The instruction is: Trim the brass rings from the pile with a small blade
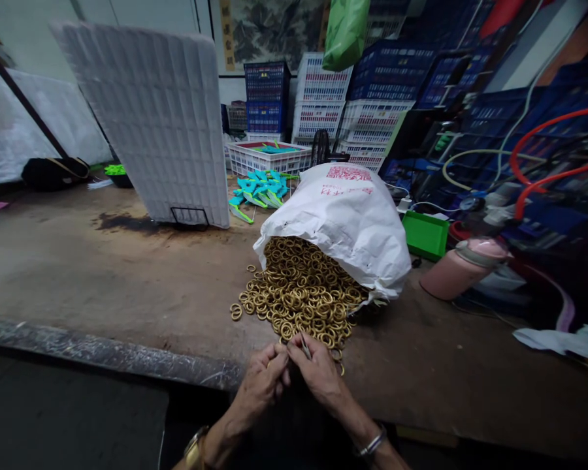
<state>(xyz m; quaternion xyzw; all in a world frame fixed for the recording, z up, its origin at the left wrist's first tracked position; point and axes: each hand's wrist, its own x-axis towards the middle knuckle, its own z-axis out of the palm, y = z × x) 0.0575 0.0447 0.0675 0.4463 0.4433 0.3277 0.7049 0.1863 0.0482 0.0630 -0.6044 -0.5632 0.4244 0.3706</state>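
My left hand [262, 382] and my right hand [318, 372] meet at the table's front edge, fingers curled together. The right hand pinches a thin metal pin or tool [305, 346] that sticks up between the fingers. The left hand's fingers are closed on a small piece that I cannot make out, perhaps a ring. Just beyond them lies a heap of brass-coloured rings [298, 294] spilling from a white sack [343, 219] lying on its side.
A white ribbed panel [151, 117] stands upright at the back left of the brown worktable [102, 274]. Turquoise plastic parts [259, 189], stacked blue and white crates [323, 91], a green box [425, 235], a pink flask [463, 267] and red hoses [543, 156] crowd the back and right.
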